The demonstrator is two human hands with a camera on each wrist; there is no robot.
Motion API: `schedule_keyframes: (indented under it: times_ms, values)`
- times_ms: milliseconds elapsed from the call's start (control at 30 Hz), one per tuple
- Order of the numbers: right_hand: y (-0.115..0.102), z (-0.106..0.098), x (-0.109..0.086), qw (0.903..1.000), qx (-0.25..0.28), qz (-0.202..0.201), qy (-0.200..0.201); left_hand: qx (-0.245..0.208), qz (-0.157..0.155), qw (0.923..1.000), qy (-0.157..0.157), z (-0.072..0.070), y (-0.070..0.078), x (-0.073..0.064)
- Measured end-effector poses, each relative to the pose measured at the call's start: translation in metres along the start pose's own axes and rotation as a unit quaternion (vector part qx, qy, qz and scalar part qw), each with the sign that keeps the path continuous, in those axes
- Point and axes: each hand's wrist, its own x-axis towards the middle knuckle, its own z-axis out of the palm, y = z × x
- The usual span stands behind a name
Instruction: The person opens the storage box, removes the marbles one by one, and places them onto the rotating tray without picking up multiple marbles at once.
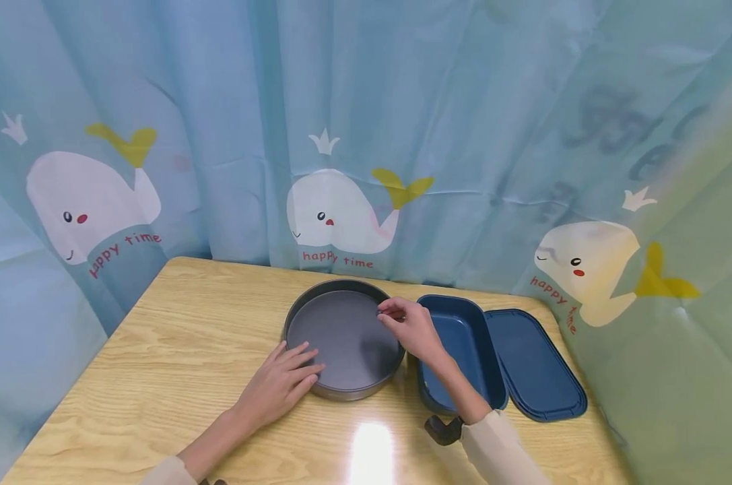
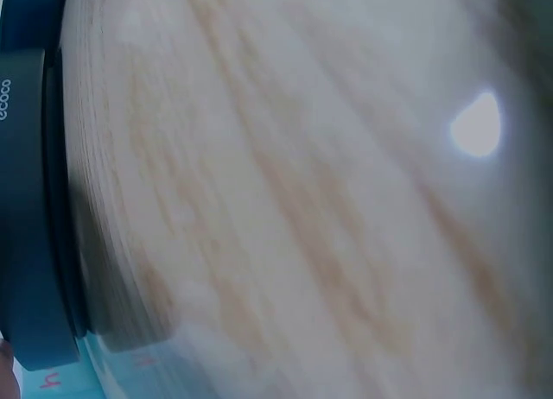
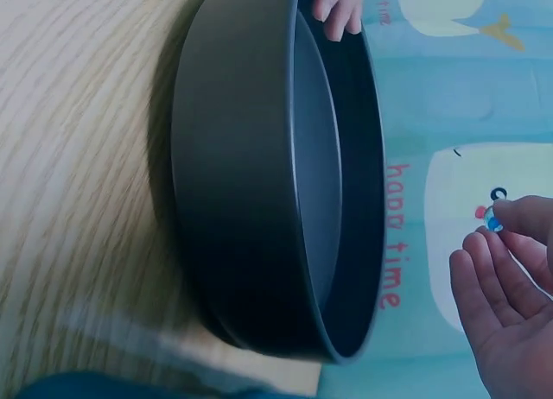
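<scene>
A round, dark grey pan with a raised rim stands on the wooden table. My left hand rests over its near left rim, fingers spread and reaching inside. Above the pan's right side, my right hand pinches a small clear marble with blue in it between thumb and fingertips. In the right wrist view that hand is beyond the pan's rim, its other fingers loosely bent. In the left wrist view the pan's outer wall shows at the left edge, with most of the hand out of frame.
Right of the pan lies a deep blue rectangular container, partly under my right forearm. Its flat blue lid lies beside it, near the table's right edge. A blue curtain with whale prints hangs behind the wooden table.
</scene>
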Motion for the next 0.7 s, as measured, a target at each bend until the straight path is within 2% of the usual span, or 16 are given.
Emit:
schedule_keyframes:
  times_ms: [367,700]
  values:
    - [-0.002,0.022,0.025,0.9998,0.0,0.012,-0.014,0.003,0.006,1.0,0.002,0.0,-0.002,0.0]
    - [0.005,0.037,0.047,0.9979,-0.013,0.064,-0.007,0.003,0.008,1.0,0.003,0.0,-0.001,0.0]
